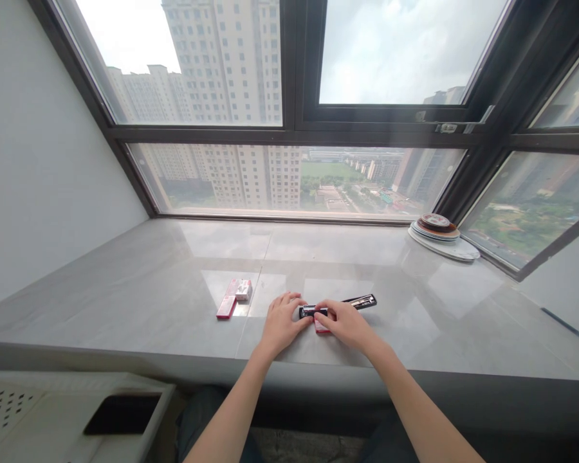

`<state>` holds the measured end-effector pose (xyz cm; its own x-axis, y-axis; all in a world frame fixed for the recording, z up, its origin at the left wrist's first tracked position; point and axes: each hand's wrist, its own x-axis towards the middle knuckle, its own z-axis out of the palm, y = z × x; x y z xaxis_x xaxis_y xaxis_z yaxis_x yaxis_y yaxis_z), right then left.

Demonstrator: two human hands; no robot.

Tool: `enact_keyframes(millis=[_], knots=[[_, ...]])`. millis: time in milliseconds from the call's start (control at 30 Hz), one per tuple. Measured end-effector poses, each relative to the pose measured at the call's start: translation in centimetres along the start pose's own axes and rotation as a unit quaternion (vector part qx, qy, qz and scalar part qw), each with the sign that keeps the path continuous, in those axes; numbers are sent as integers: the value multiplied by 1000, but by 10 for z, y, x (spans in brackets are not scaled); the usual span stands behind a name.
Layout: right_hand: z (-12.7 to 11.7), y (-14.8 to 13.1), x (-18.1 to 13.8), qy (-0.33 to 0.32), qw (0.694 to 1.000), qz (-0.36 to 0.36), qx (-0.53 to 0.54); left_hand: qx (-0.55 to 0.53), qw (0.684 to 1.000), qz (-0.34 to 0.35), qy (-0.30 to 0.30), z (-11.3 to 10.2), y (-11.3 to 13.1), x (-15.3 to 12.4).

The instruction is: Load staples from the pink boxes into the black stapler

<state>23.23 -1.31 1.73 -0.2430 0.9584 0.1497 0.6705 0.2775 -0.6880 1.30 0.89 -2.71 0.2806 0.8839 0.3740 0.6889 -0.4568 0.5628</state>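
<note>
A black stapler (365, 301) lies opened out on the pale tiled ledge, its far arm pointing right. At its left end my left hand (283, 321) is closed, thumb and fingers around the tip. My right hand (346, 320) bends over the stapler's middle with thumb and fingers pinched together; whatever is between them is hidden. Beneath these fingers a small red-and-white box (321, 325) shows in part. To the left lie more small boxes: a red-and-white box (226, 307) and a silvery white box (244, 290).
A stack of plates (434, 230) stands at the ledge's far right corner, by the dark window frame (289, 136). Below the ledge at left is a white plastic surface (53, 411) with a black phone-like slab (122, 414) on it.
</note>
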Motion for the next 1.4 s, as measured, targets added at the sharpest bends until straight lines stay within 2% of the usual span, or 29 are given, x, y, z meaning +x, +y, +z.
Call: enact_keyframes(millis=[67, 133, 233, 300, 400, 467, 600, 733, 833, 967, 1067, 1133, 1267, 1333, 1400], knots=[[-3, 8, -12, 13, 999, 16, 50, -2, 1000, -1, 0, 0, 0, 0], [-15, 26, -25, 5, 993, 81, 86, -6, 1000, -2, 0, -1, 0, 0], [-43, 60, -41, -47, 969, 214, 113, -13, 1000, -7, -5, -1, -1, 1], [-63, 74, -42, -34, 957, 244, 155, -16, 1000, -9, -7, -1, -1, 2], [-80, 73, -26, -15, 957, 179, 229, -15, 1000, -8, -8, -1, -1, 3], [-79, 61, -9, -27, 963, 109, 243, -10, 1000, -6, -8, -1, -1, 3], [-57, 30, 26, -44, 988, -10, 150, -1, 1000, -5, -8, -1, -1, 2], [-30, 13, 45, -77, 994, -63, 35, 3, 1000, -8, -11, 0, -1, 3], [-19, 7, 47, -82, 994, -72, -14, 3, 1000, -4, -14, 1, -1, 2], [-24, 14, 42, -98, 993, -66, -19, -14, 1000, 2, 3, -4, 1, -1], [-34, 32, 37, -36, 999, -11, -32, -49, 999, 15, 17, -11, 10, -5], [-38, 48, 34, 26, 998, 32, -39, -70, 995, 63, -17, -13, 23, -6], [-33, 74, 25, 87, 991, 93, 34, -49, 958, 214, -183, -5, 52, -3], [-29, 79, 18, 108, 984, 106, 98, -24, 947, 232, -222, -4, 55, 2], [-25, 80, 8, 121, 973, 116, 157, -7, 958, 193, -211, -12, 46, 6]])
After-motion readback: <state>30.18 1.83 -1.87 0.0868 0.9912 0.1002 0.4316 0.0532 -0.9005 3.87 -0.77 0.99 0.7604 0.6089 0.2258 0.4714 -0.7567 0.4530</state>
